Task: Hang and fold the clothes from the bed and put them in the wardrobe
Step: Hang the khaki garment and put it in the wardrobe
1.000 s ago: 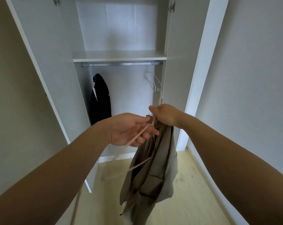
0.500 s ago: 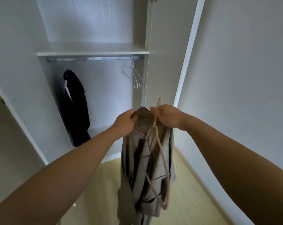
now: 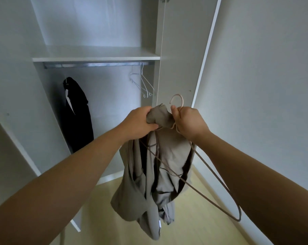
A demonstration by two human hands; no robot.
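Fingers (image 3: 144, 109) of the left hand (image 3: 137, 121) clamp the beige garment (image 3: 167, 156) top; right hand (image 3: 189, 122) pinches the hanger (image 3: 182, 103) alongside.

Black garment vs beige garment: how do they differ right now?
The black garment hangs below the rail inside the wardrobe; the beige garment is out in front, gripped by the left hand. The black garment drapes straight; the beige garment is bunched, with the hanger held in the right hand. Both hang down.
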